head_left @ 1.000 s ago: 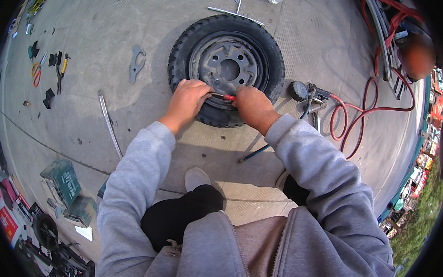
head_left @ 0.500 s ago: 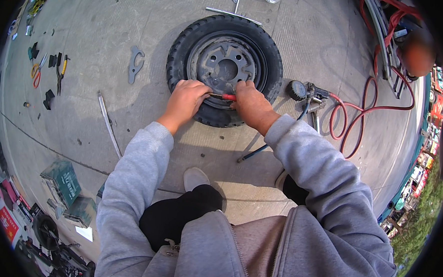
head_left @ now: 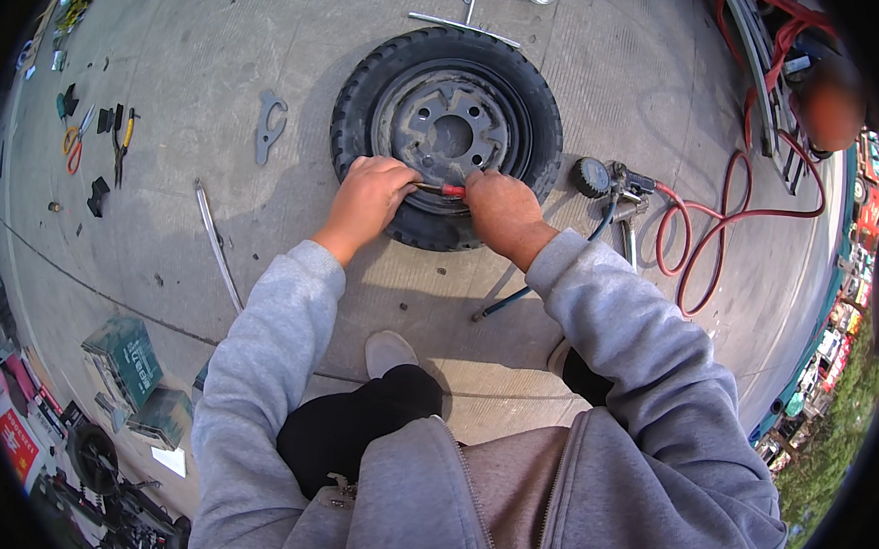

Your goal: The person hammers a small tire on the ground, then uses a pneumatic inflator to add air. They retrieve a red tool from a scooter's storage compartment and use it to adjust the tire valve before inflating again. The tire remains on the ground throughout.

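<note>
A black tyre lies flat on the concrete, mounted on a dark steel wheel rim. At its near side, my left hand pinches the dark front part of a red-handled tool, thumb and fingers closed at the rim's edge. My right hand is closed round that tool's red handle. The exact shape of the tool's tip is hidden by my left fingers. Just right of the tyre sit a pressure gauge and a metal inflator gun with hoses.
Left lie a flat grey spanner, a long bar, scissors, pliers and green boxes. A T-handle wrench lies beyond the tyre. Red hose loops right, near metal rails.
Both hands stay at the same place on the near rim. The fingertips of my right hand have dropped slightly on the red handle; otherwise little differs.
</note>
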The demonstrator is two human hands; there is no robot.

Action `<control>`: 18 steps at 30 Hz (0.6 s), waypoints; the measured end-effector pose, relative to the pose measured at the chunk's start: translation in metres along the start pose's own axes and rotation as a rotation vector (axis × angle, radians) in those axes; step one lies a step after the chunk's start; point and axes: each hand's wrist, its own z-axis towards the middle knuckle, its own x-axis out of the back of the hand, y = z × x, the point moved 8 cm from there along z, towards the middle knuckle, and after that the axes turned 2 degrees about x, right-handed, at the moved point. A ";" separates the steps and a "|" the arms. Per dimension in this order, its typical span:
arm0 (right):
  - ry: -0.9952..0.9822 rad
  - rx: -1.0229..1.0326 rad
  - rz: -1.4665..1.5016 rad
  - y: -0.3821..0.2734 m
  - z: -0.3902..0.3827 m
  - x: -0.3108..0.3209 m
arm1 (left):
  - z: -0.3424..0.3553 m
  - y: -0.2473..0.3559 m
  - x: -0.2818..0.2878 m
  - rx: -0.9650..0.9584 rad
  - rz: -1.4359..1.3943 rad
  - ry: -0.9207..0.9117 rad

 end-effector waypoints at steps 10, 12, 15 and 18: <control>0.000 -0.011 0.048 0.001 -0.002 -0.008 | 0.000 -0.001 -0.001 0.016 0.005 -0.001; 0.045 -0.060 0.126 0.004 -0.005 -0.004 | 0.000 -0.001 -0.001 0.014 0.005 -0.004; 0.134 -0.086 0.212 0.004 -0.009 0.005 | -0.001 -0.001 -0.001 0.015 0.000 0.003; 0.123 -0.060 0.189 0.000 -0.010 0.005 | 0.000 -0.002 -0.002 0.014 -0.014 0.001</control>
